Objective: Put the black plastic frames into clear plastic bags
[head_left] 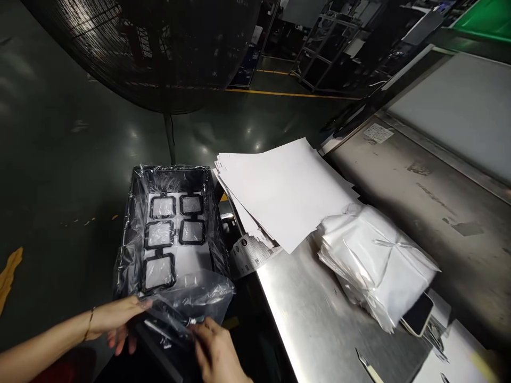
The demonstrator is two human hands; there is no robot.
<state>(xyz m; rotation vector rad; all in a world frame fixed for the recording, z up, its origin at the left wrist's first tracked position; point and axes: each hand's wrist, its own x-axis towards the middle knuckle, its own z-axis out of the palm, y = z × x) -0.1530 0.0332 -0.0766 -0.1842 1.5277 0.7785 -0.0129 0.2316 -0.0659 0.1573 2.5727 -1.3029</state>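
Clear plastic, a crinkled bag [191,303], sits at the near end of a lined black bin [133,213], held between both hands. Left hand [117,319] pinches the bag's left edge with curled fingers; right hand [217,348] grips its lower right corner. Five black-framed square parts [159,234] lie in the bin. White paper sheets [287,191] rest on the steel table [311,308] beside it.

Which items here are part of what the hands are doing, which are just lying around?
In use: left hand, right hand, clear plastic bag, lined bin, black-framed parts.
Lying about: paper stack, bundle of bags, phone, fan.
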